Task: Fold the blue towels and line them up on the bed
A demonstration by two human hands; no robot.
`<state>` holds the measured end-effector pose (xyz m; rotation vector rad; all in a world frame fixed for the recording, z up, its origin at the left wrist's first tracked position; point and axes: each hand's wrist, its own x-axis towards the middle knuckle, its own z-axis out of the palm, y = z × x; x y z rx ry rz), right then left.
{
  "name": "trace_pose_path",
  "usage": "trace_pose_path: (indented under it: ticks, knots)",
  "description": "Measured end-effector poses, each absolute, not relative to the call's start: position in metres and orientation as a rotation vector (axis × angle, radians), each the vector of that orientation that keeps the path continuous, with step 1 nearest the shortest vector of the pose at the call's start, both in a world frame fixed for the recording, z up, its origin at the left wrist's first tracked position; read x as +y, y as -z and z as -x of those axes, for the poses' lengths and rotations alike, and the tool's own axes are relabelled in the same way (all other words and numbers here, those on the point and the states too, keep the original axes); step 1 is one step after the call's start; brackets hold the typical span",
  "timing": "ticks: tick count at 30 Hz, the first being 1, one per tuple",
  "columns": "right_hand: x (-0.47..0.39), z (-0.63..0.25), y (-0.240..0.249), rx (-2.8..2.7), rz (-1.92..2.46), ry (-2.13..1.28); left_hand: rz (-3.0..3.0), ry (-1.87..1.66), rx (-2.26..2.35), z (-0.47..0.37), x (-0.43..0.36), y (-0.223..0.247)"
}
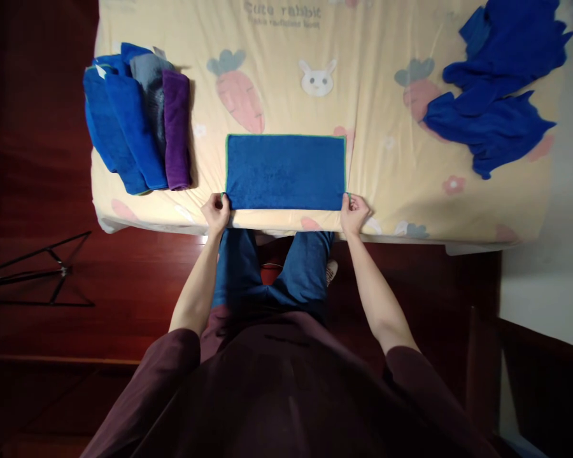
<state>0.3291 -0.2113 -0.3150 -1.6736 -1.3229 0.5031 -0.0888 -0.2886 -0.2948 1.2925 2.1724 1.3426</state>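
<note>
Blue towel (285,172), green-edged and apparently folded double, lies flat on the cartoon-print bed (386,76) right at its near edge, long axis running left to right. Both hands pinch its near corners: left hand (217,213) at the left one, right hand (354,213) at the right, equally close. Folded towels (138,124) sit far left; loose blue cloths (499,89) far right.

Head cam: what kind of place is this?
Likely a home bedroom: a bed with a cartoon rabbit-and-carrot sheet, a dark wooden floor, folded towels stacked beside a blue towel being folded.
</note>
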Motion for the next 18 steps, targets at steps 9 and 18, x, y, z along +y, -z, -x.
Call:
trace_pose_path:
  ticks: [9, 18]
  knots:
    - [-0.215, -0.323, 0.306, -1.362, 1.813, -0.396, -1.342, -1.283, 2.256, 0.083, -0.287, 0.3]
    - [-0.213, -0.32, 0.307, -1.371, 1.819, -0.303, -1.325, -1.307, 2.241, 0.082, -0.285, 0.306]
